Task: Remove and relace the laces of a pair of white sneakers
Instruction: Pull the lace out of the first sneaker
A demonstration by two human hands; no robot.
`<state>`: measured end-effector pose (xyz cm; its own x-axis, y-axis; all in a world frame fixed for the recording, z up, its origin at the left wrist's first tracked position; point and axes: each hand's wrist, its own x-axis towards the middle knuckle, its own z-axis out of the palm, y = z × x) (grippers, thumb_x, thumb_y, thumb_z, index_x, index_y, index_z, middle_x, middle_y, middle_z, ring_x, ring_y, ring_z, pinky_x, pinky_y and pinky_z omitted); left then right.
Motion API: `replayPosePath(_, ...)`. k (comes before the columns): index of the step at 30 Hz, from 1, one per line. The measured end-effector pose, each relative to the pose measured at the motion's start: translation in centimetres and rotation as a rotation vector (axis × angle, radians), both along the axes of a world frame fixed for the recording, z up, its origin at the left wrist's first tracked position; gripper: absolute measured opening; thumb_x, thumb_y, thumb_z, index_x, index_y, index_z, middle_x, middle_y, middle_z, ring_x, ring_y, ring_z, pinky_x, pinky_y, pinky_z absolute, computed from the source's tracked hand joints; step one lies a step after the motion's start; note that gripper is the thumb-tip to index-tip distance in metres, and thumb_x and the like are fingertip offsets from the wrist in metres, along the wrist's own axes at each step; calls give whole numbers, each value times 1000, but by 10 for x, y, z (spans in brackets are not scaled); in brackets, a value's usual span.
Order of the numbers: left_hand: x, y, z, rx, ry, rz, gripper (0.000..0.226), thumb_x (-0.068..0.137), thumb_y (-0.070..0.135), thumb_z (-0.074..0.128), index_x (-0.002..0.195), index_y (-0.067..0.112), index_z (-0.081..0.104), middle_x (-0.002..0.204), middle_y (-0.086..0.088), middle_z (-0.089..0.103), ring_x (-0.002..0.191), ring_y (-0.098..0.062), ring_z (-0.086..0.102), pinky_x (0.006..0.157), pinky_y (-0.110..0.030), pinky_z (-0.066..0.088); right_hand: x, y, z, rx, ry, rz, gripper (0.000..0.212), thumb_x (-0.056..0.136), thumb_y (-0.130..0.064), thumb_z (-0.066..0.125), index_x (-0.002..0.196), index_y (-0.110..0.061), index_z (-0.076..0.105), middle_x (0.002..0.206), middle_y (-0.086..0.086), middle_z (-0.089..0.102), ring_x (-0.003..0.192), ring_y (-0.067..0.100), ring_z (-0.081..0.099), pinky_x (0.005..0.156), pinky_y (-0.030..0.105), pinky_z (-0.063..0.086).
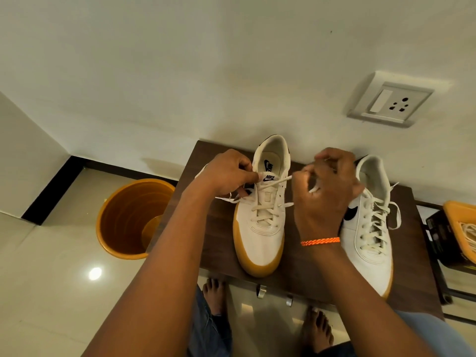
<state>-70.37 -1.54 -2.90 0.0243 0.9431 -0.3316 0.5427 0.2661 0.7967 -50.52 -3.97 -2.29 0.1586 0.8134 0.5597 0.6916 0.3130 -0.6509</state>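
Note:
Two white sneakers with gum soles stand on a dark wooden shelf, toes toward me. The left sneaker is partly laced, its white lace stretched across the top eyelets. My left hand pinches one end of that lace beside the tongue. My right hand, with an orange wristband, grips the other end, pulled out to the right. The right sneaker is fully laced and lies partly behind my right hand.
An orange bucket stands on the tiled floor left of the shelf. An orange basket sits at the right edge. A wall socket is above the shoes. My bare feet show below the shelf's front edge.

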Motion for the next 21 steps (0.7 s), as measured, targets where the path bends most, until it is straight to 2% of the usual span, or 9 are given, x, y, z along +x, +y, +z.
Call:
replayPosePath(2, 0, 0, -1, 8, -8, 0, 24, 92, 33, 82, 81, 14, 72, 92, -3, 78, 71, -19, 79, 82, -43, 66, 2, -1, 4, 49, -15, -80, 9, 82, -17, 63, 75, -16, 68, 113, -1, 60, 101, 17, 57, 92, 32, 24)
replayPosePath(5, 0, 0, -1, 23, 0, 2, 27, 91, 32, 82, 73, 17, 69, 85, 0, 77, 71, -19, 79, 79, -40, 64, 0, -5, -2, 46, -201, 14, 13, 84, -16, 65, 90, -20, 76, 131, 3, 60, 115, 24, 54, 94, 37, 29)
replayPosePath(8, 0, 1, -3, 44, 30, 7, 29, 91, 35, 82, 75, 13, 71, 78, -1, 78, 70, -18, 78, 77, -39, 62, -10, -9, -14, -123, -417, 211, 22, 92, -24, 60, 107, -25, 76, 149, -1, 49, 137, 25, 41, 101, 45, 29)
replayPosePath(11, -1, 1, -4, 79, 69, 7, 35, 89, 41, 83, 76, 10, 73, 73, -5, 75, 69, -20, 74, 74, -42, 61, -16, -11, -32, -259, -523, 311, 15, 99, -30, 61, 106, -31, 74, 159, -6, 38, 147, 23, 28, 107, 56, 29)
replayPosePath(13, -1, 1, -4, 92, 80, 4, 34, 89, 40, 83, 75, 10, 74, 70, -4, 73, 63, -16, 65, 71, -43, 60, -15, -10, -38, -257, -500, 354, 12, 98, -27, 63, 98, -31, 74, 157, -7, 41, 147, 22, 30, 106, 57, 27)
replayPosePath(15, -1, 2, -4, 83, 78, 2, 33, 89, 40, 82, 75, 11, 74, 70, 0, 73, 65, -18, 68, 75, -45, 62, -13, -6, -36, -234, -409, 342, 13, 94, -28, 63, 87, -31, 73, 149, -11, 49, 140, 18, 36, 103, 51, 26)
replayPosePath(18, -1, 1, -4, 62, 71, -4, 29, 90, 38, 82, 79, 12, 76, 75, 1, 77, 77, -23, 77, 85, -51, 63, -9, -4, -19, -138, -132, 238, 15, 84, -24, 62, 70, -24, 65, 123, -12, 61, 118, 12, 52, 96, 42, 27)
replayPosePath(21, -1, 0, -3, 55, 56, -2, 26, 92, 35, 81, 80, 13, 75, 78, 2, 78, 73, -15, 78, 85, -45, 64, -1, -3, -5, 71, 67, 78, 13, 80, -13, 61, 67, -14, 63, 104, -2, 62, 95, 16, 60, 91, 42, 37)
